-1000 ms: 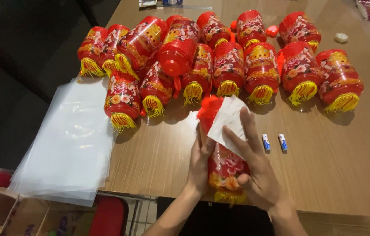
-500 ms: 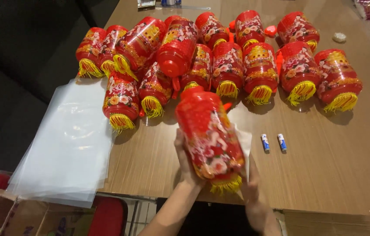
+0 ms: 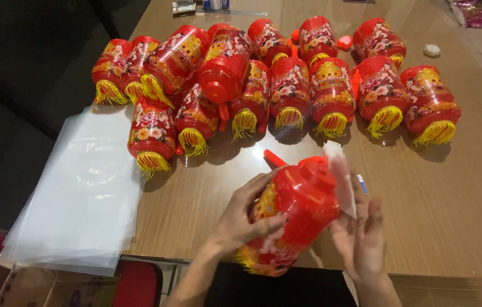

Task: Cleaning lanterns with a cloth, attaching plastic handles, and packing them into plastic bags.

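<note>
My left hand (image 3: 242,215) grips a red plastic lantern (image 3: 292,213) with flower print and a yellow fringe, held tilted above the near edge of the wooden table (image 3: 428,204). My right hand (image 3: 363,233) is at the lantern's right side, fingers spread, touching a clear plastic sheet (image 3: 340,176) that stands up beside the lantern's red cap. An orange-red handle (image 3: 274,157) sticks out behind the cap.
Several matching red lanterns (image 3: 289,85) lie in rows across the far part of the table. A stack of clear plastic sheets (image 3: 81,193) hangs over the left table edge. A small blue-tipped item (image 3: 362,184) lies near my right hand. Red chair parts (image 3: 138,282) and a cardboard box (image 3: 42,291) are below.
The lantern was lifted high toward the camera, then lowered and turned so its cap points right. The plastic sheet moved from my fingers on top to the lantern's right side.
</note>
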